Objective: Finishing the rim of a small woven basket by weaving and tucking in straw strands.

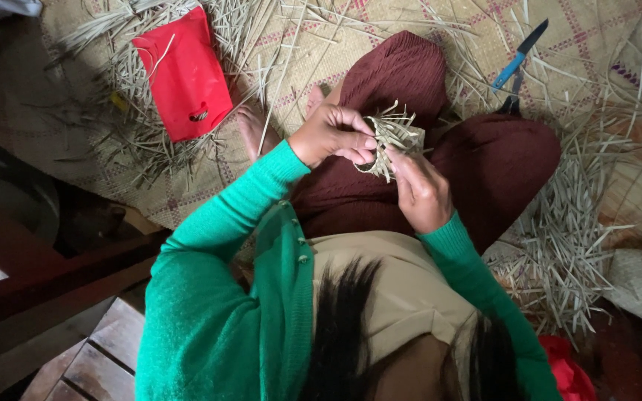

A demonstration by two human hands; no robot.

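A small woven piece of pale dried leaf strips (394, 141), half made, with loose ends bristling from its top and sides; held above the lap, over the dark red trouser legs (484, 160), between both hands. Left hand (334, 135) curled around the near side, fingers closed on the woven body, thumb pressing in. Right hand (423, 191) below and to the right, fingers pinched on strips at the lower edge, not spread. Probably very light, thin and springy; likely to crease or split if bent sharply, and the weave apt to loosen if the free ends slip. Best gripped at the tight woven middle, not by the stray tips. Green cardigan sleeves (247, 200) running down to both wrists. Underneath, a plaited floor mat (440, 22) with faint pink checks. Loose cut strips (566, 238) heaped near the right edge of the mat, more scattered toward the upper left corner. A flat red pouch (183, 74) lying among the strips at the upper left. A blue-handled knife (519, 53) near the top right corner, well apart from both hands, blade pointing away. Wooden planks (91, 356) beyond the mat's lower left edge.
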